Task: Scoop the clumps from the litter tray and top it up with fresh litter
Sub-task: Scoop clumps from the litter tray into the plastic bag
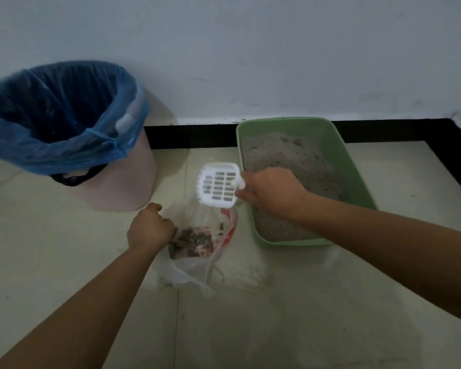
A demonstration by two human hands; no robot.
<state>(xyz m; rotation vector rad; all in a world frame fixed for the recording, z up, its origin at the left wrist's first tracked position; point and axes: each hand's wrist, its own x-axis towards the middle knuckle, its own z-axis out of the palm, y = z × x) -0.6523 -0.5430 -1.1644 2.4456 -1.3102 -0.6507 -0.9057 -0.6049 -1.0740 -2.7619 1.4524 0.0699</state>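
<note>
two hands, one left hand (149,230) and one right hand (272,193). one white scoop (218,185). one green tray (345,166). one clear bag (184,272), with one pile of clumps (190,241) in it, too blurred to count singly. one pink bin (133,187) with one blue liner (51,153).

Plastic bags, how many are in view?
2. A blue bag lines the pink bin at left; a white red-printed bag lies on the floor beside the green litter tray, gripped by the left hand.
</note>
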